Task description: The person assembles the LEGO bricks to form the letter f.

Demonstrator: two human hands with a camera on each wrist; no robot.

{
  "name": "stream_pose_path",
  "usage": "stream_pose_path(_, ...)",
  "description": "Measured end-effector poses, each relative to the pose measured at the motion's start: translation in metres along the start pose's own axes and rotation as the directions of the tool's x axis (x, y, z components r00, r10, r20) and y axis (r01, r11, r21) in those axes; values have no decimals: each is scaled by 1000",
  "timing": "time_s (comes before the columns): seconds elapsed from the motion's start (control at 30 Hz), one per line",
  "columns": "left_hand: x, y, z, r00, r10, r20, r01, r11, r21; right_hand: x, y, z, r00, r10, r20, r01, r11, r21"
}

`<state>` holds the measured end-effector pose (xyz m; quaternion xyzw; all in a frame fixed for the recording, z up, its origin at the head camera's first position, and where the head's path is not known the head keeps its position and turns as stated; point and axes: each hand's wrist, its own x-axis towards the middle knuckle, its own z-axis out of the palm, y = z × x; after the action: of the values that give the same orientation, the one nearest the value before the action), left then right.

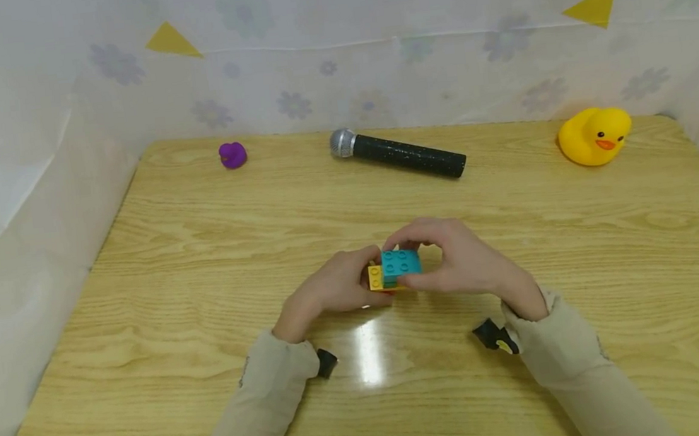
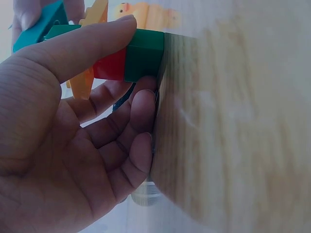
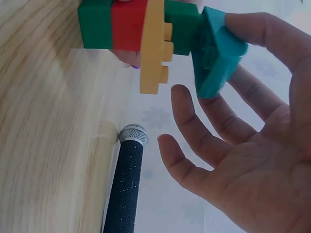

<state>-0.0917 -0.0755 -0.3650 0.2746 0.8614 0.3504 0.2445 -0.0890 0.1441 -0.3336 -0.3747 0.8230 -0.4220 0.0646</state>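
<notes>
A stack of toy building bricks stands on the table between the two hands. From the bottom it has a green brick (image 3: 95, 26), a red brick (image 3: 127, 26), a yellow-orange plate (image 3: 151, 53) and a second green brick (image 3: 182, 29). My left hand (image 1: 344, 284) holds the lower stack, its thumb lying across the red and green bricks in the left wrist view. At the top, my right hand (image 1: 459, 256) pinches a teal brick (image 1: 400, 264) between thumb and fingers. This teal brick sits tilted against the upper green brick in the right wrist view.
Along the back of the wooden table (image 1: 202, 276) lie a small purple duck (image 1: 233, 155), a black microphone (image 1: 407, 155) with a silver head and a large yellow duck (image 1: 593, 137). A white flowered sheet (image 1: 366, 74) hangs behind the table.
</notes>
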Motion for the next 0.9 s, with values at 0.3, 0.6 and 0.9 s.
stream_pose_path(0.3, 0, 0, 0, 1000, -15, 7, 15, 1000, 6, 0, -3, 2, 1000, -13, -17, 13, 1000, -11)
stream_pose_path(0.6, -1, 1, 0, 1000, -2, -11, 3, 1000, 21, 1, -4, 0, 1000, -18, -26, 18, 1000, -24)
stream_pose_path(0.9, -1, 0, 1, 1000, 12, -10, -12, 999, 30, 0, -4, 4, 999, -24, -29, 23, 999, -33)
